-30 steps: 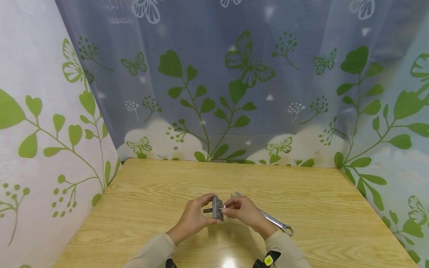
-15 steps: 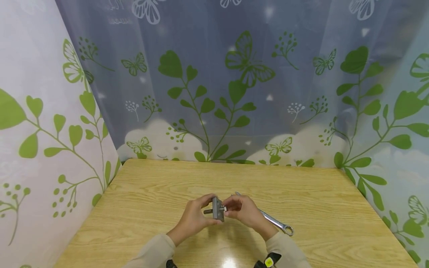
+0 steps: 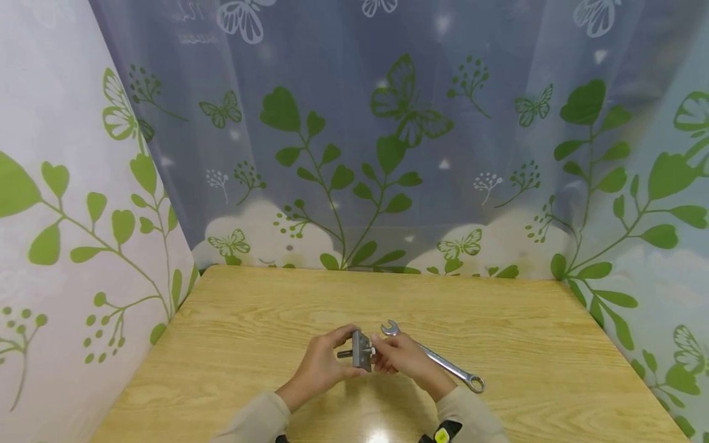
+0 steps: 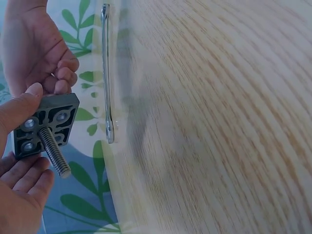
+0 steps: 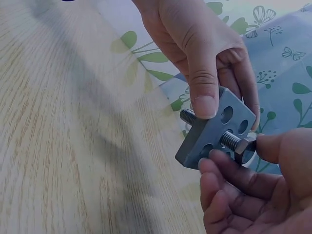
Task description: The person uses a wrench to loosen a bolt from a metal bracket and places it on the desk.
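R hand (image 3: pixel 401 355): thumb + fingers pinched head of bolt (image 5: pixel 246 150). L hand (image 3: pixel 322 359): thumb & fingers gripped opp. edges of sq. grey plate (image 5: pixel 215 130). Bolt ran thru plate ctr.; some thread showed btwn head and plate, tip stuck out on L-hand side. Plate + bolt were up off table (image 3: pixel 277 301), btwn hands. Wrench (image 3: pixel 451 367) lay diag. on table near R hand, part hidden by it. Behind table: curtain (image 3: pixel 354 209) w/ green leaf & butterfly print.
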`<state>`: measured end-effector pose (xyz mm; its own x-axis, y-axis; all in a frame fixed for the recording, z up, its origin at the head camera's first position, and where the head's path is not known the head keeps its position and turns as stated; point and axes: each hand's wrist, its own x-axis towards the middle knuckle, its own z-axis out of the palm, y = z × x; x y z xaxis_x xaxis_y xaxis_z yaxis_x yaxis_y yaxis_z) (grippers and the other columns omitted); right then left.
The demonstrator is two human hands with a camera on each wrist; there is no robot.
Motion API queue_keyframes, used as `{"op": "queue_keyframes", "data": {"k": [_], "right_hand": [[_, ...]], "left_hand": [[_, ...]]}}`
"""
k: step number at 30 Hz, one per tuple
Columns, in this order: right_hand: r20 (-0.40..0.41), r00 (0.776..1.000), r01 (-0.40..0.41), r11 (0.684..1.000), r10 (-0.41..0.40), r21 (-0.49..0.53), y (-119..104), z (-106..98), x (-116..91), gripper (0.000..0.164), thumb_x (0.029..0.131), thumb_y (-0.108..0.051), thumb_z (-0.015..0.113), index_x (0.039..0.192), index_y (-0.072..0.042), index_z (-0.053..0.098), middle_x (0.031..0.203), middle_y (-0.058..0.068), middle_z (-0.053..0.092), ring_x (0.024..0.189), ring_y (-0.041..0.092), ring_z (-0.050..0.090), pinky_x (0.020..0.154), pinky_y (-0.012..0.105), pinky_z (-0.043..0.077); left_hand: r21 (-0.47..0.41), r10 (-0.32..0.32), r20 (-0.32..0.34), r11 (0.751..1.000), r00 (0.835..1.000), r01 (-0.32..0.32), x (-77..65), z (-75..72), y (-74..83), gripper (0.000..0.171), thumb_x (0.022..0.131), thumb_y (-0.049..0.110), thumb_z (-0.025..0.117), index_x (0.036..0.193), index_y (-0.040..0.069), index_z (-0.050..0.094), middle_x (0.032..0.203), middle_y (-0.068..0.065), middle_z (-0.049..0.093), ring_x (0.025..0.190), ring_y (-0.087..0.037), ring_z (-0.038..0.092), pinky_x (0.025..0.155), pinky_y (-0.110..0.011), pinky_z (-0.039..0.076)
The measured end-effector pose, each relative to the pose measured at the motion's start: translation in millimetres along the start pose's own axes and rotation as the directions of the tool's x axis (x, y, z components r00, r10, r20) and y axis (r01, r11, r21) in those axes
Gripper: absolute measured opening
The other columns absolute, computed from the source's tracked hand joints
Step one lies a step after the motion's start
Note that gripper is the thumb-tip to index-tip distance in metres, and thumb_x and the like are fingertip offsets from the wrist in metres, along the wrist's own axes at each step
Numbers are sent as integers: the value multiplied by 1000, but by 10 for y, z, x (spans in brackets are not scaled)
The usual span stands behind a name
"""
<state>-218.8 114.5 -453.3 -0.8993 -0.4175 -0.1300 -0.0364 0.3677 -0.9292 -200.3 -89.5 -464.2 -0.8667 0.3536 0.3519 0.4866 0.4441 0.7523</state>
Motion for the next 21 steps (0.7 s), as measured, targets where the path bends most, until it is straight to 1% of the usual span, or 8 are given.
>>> {"op": "queue_keyframes", "data": {"k": [2, 5, 8, 11, 12, 15, 21], "right_hand": [[2, 1000, 7, 1000, -7, -4, 13, -1, 3, 50, 101, -38, 47, 87, 6, 66, 72, 5, 65, 65, 15, 61, 62, 36, 54], [27, 998, 49, 999, -49, 1, 15, -30, 2, 37, 98, -30, 56, 96, 5, 64, 79, 5, 64, 71, 16, 60, 67, 39, 55], [34, 993, 118, 993, -117, -17, 25, -57, 5, 25, 92, -21, 65, 104, 1, 64, 88, 8, 63, 78, 17, 57, 71, 35, 53], [21, 984, 175, 984, -174, -39, 35, -64, 4, 20, 89, -12, 69, 106, -2, 65, 95, 10, 63, 82, 17, 56, 70, 30, 52], [19, 983, 184, 982, -183, -42, 41, -63, 5, 19, 88, -10, 69, 105, -2, 66, 96, 11, 63, 82, 18, 56, 69, 28, 51], [16, 980, 200, 979, -200, -39, 34, -66, -5, 17, 87, -5, 68, 104, -2, 66, 98, 11, 63, 83, 18, 57, 70, 28, 52], [5, 983, 186, 982, -186, -40, 19, -66, -17, 18, 86, -4, 70, 103, -3, 67, 96, 10, 63, 83, 18, 56, 70, 28, 51]], "left_hand": [[-10, -3, 6, 1000, 1000, 3, -6, 2, 1, 72, 65, 14, 88, 127, -3, 56, 123, -15, 64, 113, -29, 62, 95, -41, 52], [-10, -16, 9, 1000, 1000, 16, -11, 0, -1, 72, 66, 16, 88, 129, -1, 56, 124, -14, 64, 114, -28, 61, 96, -40, 51], [-2, -22, 8, 1000, 1000, 22, -12, -4, -10, 73, 66, 18, 88, 130, 1, 55, 125, -12, 63, 115, -26, 61, 97, -37, 51], [-5, -28, 11, 1000, 1000, 28, -9, -8, -8, 74, 67, 19, 88, 131, 2, 55, 126, -11, 63, 115, -24, 61, 97, -36, 51], [-8, -24, 13, 1000, 1000, 24, -9, -8, -5, 74, 67, 19, 88, 130, 1, 55, 126, -12, 63, 115, -25, 61, 97, -36, 51], [-9, -25, 11, 1000, 1000, 25, -7, -4, 4, 74, 67, 19, 87, 130, 1, 55, 126, -12, 63, 115, -25, 60, 97, -37, 51], [-5, -24, 9, 1000, 1000, 24, -7, 5, -1, 72, 67, 20, 87, 129, 2, 56, 125, -12, 63, 115, -26, 61, 97, -40, 51]]}}
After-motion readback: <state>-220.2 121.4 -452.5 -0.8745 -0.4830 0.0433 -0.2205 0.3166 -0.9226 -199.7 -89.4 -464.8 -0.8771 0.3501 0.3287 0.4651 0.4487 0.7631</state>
